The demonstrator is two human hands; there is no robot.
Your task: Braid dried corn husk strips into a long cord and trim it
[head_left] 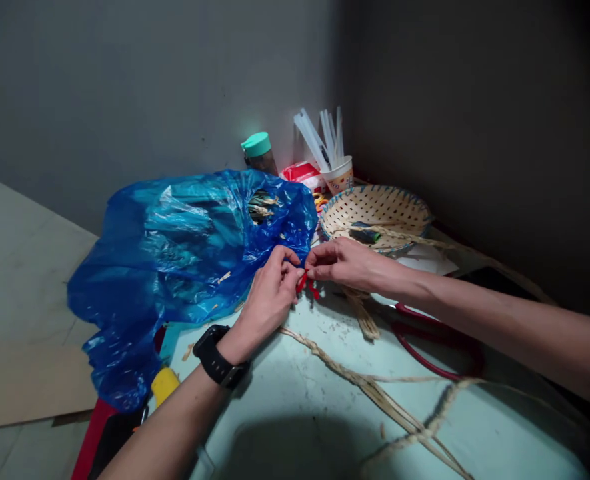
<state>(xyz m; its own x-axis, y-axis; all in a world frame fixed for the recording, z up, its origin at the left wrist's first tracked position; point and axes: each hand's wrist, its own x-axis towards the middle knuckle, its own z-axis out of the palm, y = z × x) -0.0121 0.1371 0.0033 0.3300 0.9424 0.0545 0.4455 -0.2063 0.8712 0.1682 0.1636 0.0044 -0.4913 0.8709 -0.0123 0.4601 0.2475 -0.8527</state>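
Note:
A small red ribbon or yarn (pixel 314 291) is pinched between the fingertips of both hands above the pale table. My left hand (pixel 275 283), with a black watch on its wrist, closes on it from the left. From the right, my right hand (pixel 339 260) pinches it between thumb and fingers. What the red piece is tied to, if anything, is hidden by the fingers. Below the hands runs a braided straw cord (pixel 335 365), its loose strands spreading to the lower right. A tuft of straw (pixel 363 319) hangs under my right wrist.
A blue plastic bag (pixel 189 233) with straw in it lies on the left. Behind my right hand sits a woven basket (pixel 375 203). A paper cup (pixel 339 177) of clear sticks and a teal-lidded jar (pixel 259 148) stand by the wall. Red scissor-like handles (pixel 439 370) lie right.

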